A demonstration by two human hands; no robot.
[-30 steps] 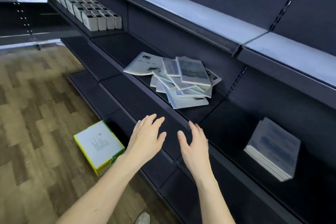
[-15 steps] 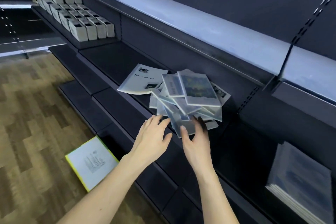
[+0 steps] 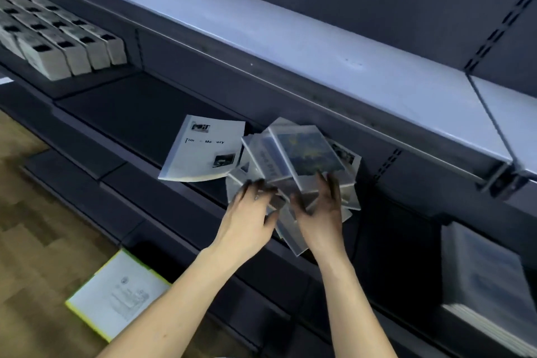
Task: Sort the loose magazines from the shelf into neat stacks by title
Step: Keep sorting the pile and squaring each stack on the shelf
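A loose pile of magazines (image 3: pixel 302 154) lies fanned out on the dark middle shelf (image 3: pixel 139 107), topped by one with a blue-and-yellow picture. To the pile's left, a white magazine (image 3: pixel 203 151) with small photos lies partly under it. My left hand (image 3: pixel 247 218) rests on the pile's near left edge with its fingers spread. My right hand (image 3: pixel 322 212) lies on the near edge of the top magazine, fingers fairly straight. Motion blur hides the fingertips. A neat stack of blue-covered magazines (image 3: pixel 488 279) sits on the same shelf at the right.
Rows of grey-white boxes (image 3: pixel 58 41) fill the shelf's far left. A pale upper shelf (image 3: pixel 290 38) overhangs the pile. On the wooden floor, beside the bottom shelf, lies a box with a white top and yellow sides (image 3: pixel 116 293).
Both hands have reached forward from in front of the shelf onto the loose pile. The view has moved closer and swung right.
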